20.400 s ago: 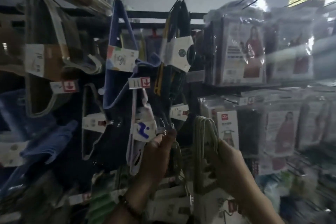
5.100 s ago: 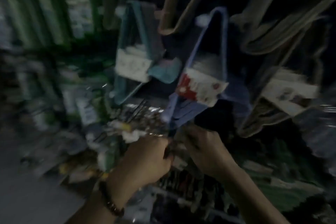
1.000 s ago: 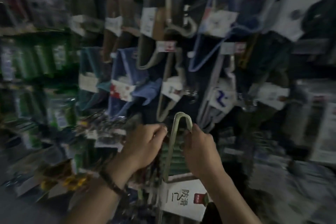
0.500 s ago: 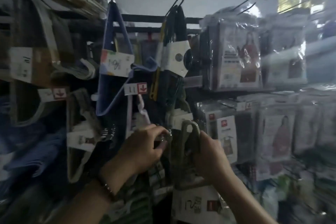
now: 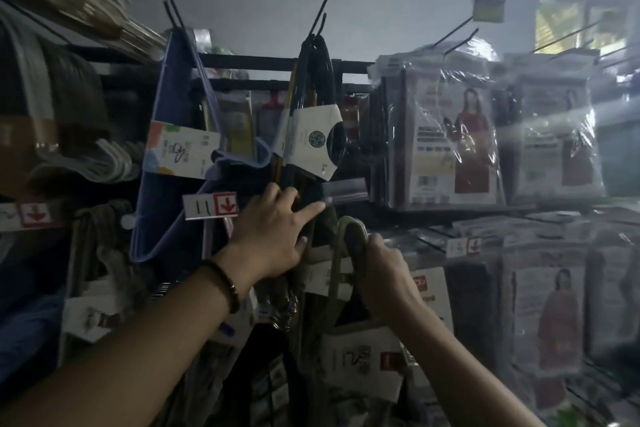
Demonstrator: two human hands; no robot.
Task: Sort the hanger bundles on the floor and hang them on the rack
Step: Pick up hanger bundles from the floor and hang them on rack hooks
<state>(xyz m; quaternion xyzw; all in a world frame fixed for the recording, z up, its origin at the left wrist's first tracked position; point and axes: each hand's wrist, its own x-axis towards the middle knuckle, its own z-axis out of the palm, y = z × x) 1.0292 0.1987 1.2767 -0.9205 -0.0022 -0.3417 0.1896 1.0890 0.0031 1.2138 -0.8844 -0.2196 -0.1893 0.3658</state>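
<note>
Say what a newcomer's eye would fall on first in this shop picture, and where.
Low in the centre, the right hand grips a green hanger bundle by its top, while the left hand reaches with straight fingers towards dark hangers on the rack. A blue hanger bundle hangs upper left; shiny wrapped packs fill the right.

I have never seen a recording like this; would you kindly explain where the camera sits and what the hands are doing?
No machine here: a person works bare-handed, and the one picture comes from a wide-angle camera on their head, facing a shop rack. The right hand grips an olive-green hanger bundle near its hooks, its paper label hanging below. The left hand, fingers straight, reaches among bundles already hung on wire pegs: a blue hanger bundle and a black hanger bundle. Plastic-wrapped garment packs hang to the right. Dim light hides finer detail.
</note>
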